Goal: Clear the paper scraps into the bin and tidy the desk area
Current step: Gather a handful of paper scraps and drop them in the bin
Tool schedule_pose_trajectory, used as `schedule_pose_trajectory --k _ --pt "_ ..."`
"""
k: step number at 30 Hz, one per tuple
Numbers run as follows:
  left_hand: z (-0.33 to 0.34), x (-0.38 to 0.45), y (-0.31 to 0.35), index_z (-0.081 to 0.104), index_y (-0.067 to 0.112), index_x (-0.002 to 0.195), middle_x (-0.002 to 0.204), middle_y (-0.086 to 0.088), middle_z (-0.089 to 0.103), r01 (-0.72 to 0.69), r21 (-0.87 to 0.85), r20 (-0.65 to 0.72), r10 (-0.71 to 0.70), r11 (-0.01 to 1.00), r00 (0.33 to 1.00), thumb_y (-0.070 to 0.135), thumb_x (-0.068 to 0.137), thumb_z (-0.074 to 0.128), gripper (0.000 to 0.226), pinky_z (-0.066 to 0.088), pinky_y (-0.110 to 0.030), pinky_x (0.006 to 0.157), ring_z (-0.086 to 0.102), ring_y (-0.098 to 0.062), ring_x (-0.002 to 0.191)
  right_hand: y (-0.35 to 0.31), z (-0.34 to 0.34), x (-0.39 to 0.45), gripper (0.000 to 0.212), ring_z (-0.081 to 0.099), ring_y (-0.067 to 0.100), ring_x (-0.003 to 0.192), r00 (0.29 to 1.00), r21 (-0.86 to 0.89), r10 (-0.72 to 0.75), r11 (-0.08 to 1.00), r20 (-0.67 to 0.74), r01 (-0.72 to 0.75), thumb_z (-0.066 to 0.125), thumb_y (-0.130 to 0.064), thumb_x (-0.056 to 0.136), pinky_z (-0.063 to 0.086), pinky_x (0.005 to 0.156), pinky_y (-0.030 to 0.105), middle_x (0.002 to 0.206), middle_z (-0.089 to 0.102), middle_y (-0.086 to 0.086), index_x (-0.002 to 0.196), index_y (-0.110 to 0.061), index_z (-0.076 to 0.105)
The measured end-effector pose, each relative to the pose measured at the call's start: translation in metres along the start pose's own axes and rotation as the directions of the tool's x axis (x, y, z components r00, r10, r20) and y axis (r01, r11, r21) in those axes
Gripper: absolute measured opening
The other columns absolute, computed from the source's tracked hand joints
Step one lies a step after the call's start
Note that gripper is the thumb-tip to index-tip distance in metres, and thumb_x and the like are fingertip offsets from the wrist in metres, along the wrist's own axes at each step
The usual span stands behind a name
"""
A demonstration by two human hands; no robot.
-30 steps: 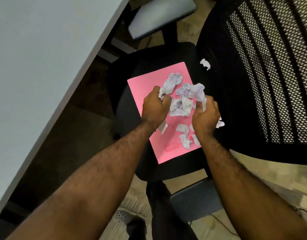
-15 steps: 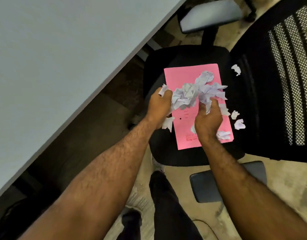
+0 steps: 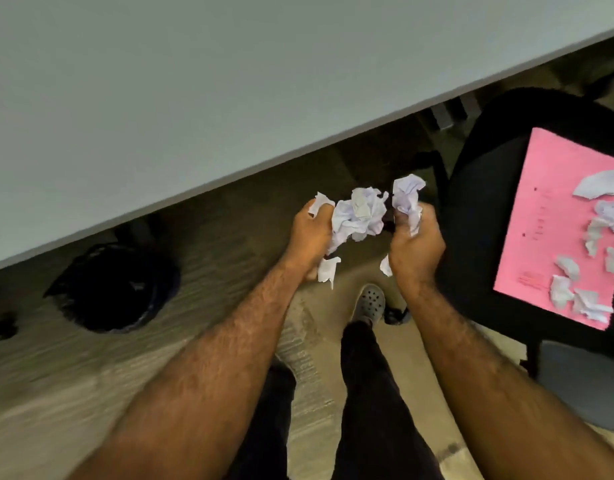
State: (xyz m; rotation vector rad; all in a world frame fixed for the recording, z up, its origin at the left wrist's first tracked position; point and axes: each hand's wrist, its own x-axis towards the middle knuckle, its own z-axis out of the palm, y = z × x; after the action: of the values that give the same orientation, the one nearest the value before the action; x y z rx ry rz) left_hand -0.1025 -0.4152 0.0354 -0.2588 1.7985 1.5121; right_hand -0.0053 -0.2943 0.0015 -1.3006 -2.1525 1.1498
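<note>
My left hand (image 3: 312,233) is closed tight around a bunch of crumpled paper scraps (image 3: 359,214). My right hand (image 3: 416,244) is closed around more scraps (image 3: 407,199). Bits of paper stick out above and below both fists. My two hands are close together, held up over the floor (image 3: 212,237), in front of my legs. One gray shoe (image 3: 369,304) shows just below my hands.

The bin (image 3: 115,289) is on the floor to the left, well apart from my hands. It is dark and round with a black bag in it. It sits partly under the edge of the gray surface (image 3: 194,81), which fills the far left part of the view.

To the right is a black chair (image 3: 478,209). A pink folder (image 3: 555,216) lies on its seat. More loose scraps (image 3: 596,183) rest on the folder, mostly near its right side.
</note>
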Motion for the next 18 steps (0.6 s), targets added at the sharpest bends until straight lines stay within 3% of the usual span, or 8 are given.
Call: schedule_pose_trajectory --k 4,9,14,18 --pt "-0.092 -0.013 -0.043 0.061 0.016 0.090 0.075 -0.006 0.061 0.065 -0.187 -0.135 -0.092 0.980 0.987 0.021 0.098 0.043 0.020 0.037 -0.015 0.041 0.051 -0.010 0.055 -0.012 0.073 -0.051 0.020 0.060 0.022 0.083 0.980 -0.046 -0.100 0.993 0.174 0.110 0.053 -0.031 0.096 0.050 0.072 0.037 0.093 0.064 0.007 0.108 -0.016 0.060" --pt "-0.199 -0.021 -0.100 0.061 0.014 0.086 0.069 -0.003 0.058 0.014 -0.290 -0.353 -0.121 0.957 0.928 0.017 0.096 0.043 0.021 0.036 -0.020 0.042 0.049 -0.012 0.054 -0.028 0.169 -0.118 0.026 0.060 0.026 0.085 0.877 -0.053 -0.203 0.967 0.436 0.250 0.052 -0.030 0.095 0.042 0.073 0.028 0.094 0.066 0.009 0.108 -0.009 0.061" --pt "-0.300 -0.015 -0.158 0.061 0.015 0.082 0.062 0.000 0.056 -0.047 -0.366 -0.539 -0.171 0.929 0.825 0.019 0.097 0.042 0.024 0.034 -0.019 0.041 0.045 -0.006 0.043 -0.041 0.267 -0.179 0.024 0.062 0.031 0.086 0.744 -0.016 -0.276 0.933 0.608 0.360 0.056 -0.023 0.093 0.042 0.074 0.028 0.094 0.067 0.015 0.104 -0.004 0.065" --pt "-0.374 -0.007 -0.204 0.063 0.016 0.091 0.064 0.003 0.058 -0.078 -0.387 -0.672 -0.223 0.919 0.706 0.022 0.096 0.042 0.022 0.037 -0.021 0.045 0.048 -0.004 0.046 -0.047 0.337 -0.224 0.028 0.063 0.026 0.092 0.645 -0.021 -0.299 0.898 0.703 0.439 0.060 -0.012 0.090 0.039 0.079 0.021 0.106 0.068 0.012 0.118 -0.007 0.063"
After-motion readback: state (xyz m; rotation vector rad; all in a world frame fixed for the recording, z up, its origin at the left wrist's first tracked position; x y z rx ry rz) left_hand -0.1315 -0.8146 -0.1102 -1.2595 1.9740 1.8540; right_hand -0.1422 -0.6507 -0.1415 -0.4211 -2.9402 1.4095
